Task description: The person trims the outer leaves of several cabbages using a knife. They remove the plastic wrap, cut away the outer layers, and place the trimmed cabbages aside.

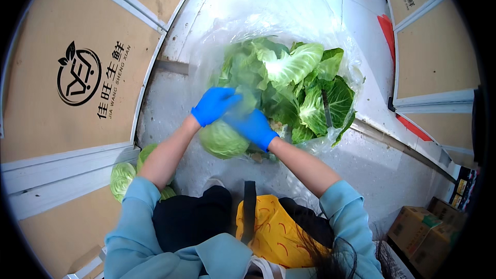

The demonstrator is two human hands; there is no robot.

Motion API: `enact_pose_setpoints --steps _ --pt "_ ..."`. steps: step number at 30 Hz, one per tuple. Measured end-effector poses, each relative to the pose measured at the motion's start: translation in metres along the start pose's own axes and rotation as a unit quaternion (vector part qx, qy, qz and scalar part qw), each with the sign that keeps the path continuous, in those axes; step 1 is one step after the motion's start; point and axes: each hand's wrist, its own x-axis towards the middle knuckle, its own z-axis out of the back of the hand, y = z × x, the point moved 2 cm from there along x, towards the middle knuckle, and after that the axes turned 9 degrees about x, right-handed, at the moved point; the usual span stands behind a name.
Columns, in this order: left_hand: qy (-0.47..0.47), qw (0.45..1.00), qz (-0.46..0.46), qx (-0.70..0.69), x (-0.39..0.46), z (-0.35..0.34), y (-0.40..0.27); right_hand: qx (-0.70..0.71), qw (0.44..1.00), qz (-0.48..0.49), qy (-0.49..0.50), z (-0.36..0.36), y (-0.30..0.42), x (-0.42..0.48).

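Both my hands wear blue gloves and meet above a head of cabbage in front of me. My left hand is at the cabbage's upper left, fingers blurred over a pale leaf. My right hand lies on its upper right side, fingertips blurred too; whether either hand grips a leaf cannot be told. Beyond them, a clear plastic bag lies spread, full of loose green cabbage leaves. A knife with a narrow dark blade rests on the leaves at the right. Its handle is not visible.
More cabbages lie on the floor by my left forearm. Tan panelled cabinets with white metal edges stand at the left, and similar ones at the right. Cardboard boxes sit at lower right. A low ledge crosses the floor.
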Motion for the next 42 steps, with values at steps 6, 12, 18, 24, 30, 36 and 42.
enact_pose_setpoints --steps 6,12,18,24,30,36,42 --pt "-0.022 0.993 0.017 0.111 -0.024 0.008 -0.003 -0.216 0.974 -0.02 -0.063 0.005 -0.016 0.009" --pt "-0.007 0.999 -0.039 -0.009 -0.038 -0.004 0.033 0.203 0.954 -0.112 -0.191 0.043 -0.11 0.035" --pt "0.018 0.961 0.128 -0.243 -0.045 0.019 0.101 0.295 0.943 -0.141 -0.063 0.015 -0.08 0.001" --pt "0.202 0.872 0.365 -0.255 -0.044 0.012 0.065 0.371 0.906 -0.204 -0.013 -0.005 -0.065 -0.039" --pt "0.247 0.885 0.364 -0.151 -0.051 -0.015 0.062 0.447 0.814 -0.365 -0.074 0.007 -0.064 -0.064" --pt "-0.008 0.988 0.144 0.052 -0.044 -0.009 0.078 0.157 0.955 -0.193 -0.16 0.05 -0.083 -0.054" --pt "0.038 0.994 0.025 -0.099 -0.06 -0.024 0.061 0.309 0.934 -0.086 -0.156 0.039 -0.037 -0.049"
